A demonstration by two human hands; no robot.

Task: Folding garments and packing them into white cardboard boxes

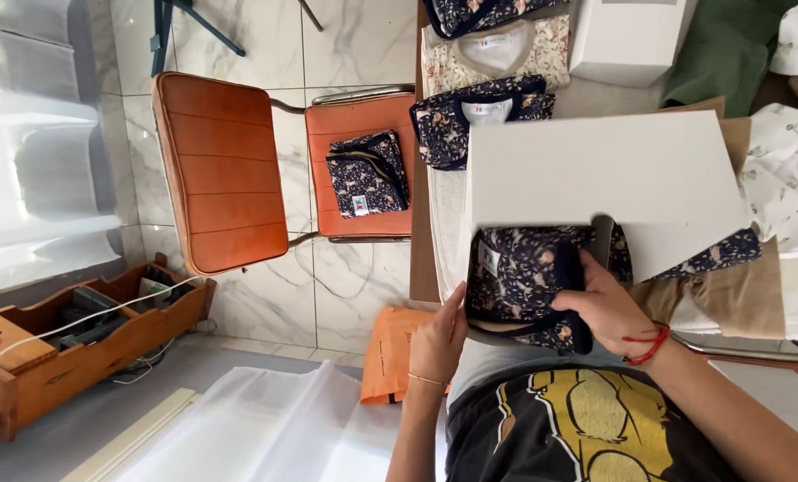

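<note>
two hands work a folded dark floral garment (528,277) at the table edge, under a white box lid (595,174). right hand (608,308), fingers curled, grips the garment's top fold; left hand (439,339), fingers straight and together, presses flat against its side. another folded garment (366,174) lies on an orange chair (220,170)
</note>
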